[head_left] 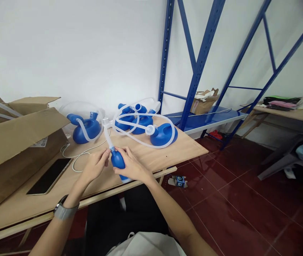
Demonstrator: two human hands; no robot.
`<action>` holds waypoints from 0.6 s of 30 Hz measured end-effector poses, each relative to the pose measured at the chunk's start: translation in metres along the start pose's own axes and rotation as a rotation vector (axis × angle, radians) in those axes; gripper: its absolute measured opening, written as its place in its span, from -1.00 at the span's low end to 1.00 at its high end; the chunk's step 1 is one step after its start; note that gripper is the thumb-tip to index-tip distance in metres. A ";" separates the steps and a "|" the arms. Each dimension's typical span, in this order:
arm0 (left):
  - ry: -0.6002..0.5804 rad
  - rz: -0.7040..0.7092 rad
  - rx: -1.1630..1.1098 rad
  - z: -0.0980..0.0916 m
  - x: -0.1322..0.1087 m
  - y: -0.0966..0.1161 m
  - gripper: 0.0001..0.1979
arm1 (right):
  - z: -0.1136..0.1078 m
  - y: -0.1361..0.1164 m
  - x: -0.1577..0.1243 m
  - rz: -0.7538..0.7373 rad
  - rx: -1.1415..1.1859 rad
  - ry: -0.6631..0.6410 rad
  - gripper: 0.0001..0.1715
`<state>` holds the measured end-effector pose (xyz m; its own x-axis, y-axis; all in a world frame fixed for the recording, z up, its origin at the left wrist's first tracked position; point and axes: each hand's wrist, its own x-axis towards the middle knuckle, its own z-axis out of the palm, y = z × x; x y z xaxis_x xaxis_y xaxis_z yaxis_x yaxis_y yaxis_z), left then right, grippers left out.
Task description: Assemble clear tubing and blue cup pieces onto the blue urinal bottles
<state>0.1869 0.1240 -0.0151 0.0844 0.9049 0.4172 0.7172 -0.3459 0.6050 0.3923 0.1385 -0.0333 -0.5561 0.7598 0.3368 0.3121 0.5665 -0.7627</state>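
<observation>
At the table's front edge my right hand [130,165] is wrapped around a small blue funnel-like bottle piece [118,160], its narrow neck pointing up and away from me. A translucent flexible tube [107,137] is joined to that neck. My left hand [96,163] is closed, thumb and fingertips pinched together right beside the neck; what sits between them, if anything, is too small to make out. Behind the hands lie blue round-bodied bottles with coiled tubes: one at the left [87,129], one at the right [164,135], and more in the middle [141,122].
An open cardboard box [20,142] stands at the left, with a dark phone or tablet [50,176] beside it. A white cable [80,156] winds over the wooden table [186,147]. Blue metal shelving [199,60] rises at the right. A small blue box [180,181] lies on the red tiled floor.
</observation>
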 end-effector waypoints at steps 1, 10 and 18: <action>-0.041 -0.032 -0.051 -0.001 0.000 0.000 -0.46 | 0.001 0.002 0.001 -0.007 -0.024 0.002 -0.01; -0.049 -0.157 -0.212 0.018 -0.004 -0.001 -0.49 | -0.001 0.005 -0.002 0.019 -0.264 -0.008 0.01; 0.177 -0.214 -0.046 0.043 -0.006 0.002 -0.54 | 0.014 0.007 -0.002 0.026 -0.340 0.088 -0.03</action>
<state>0.2176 0.1281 -0.0452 -0.1911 0.9024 0.3862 0.6731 -0.1659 0.7207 0.3847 0.1365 -0.0475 -0.4808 0.7915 0.3772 0.5718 0.6092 -0.5494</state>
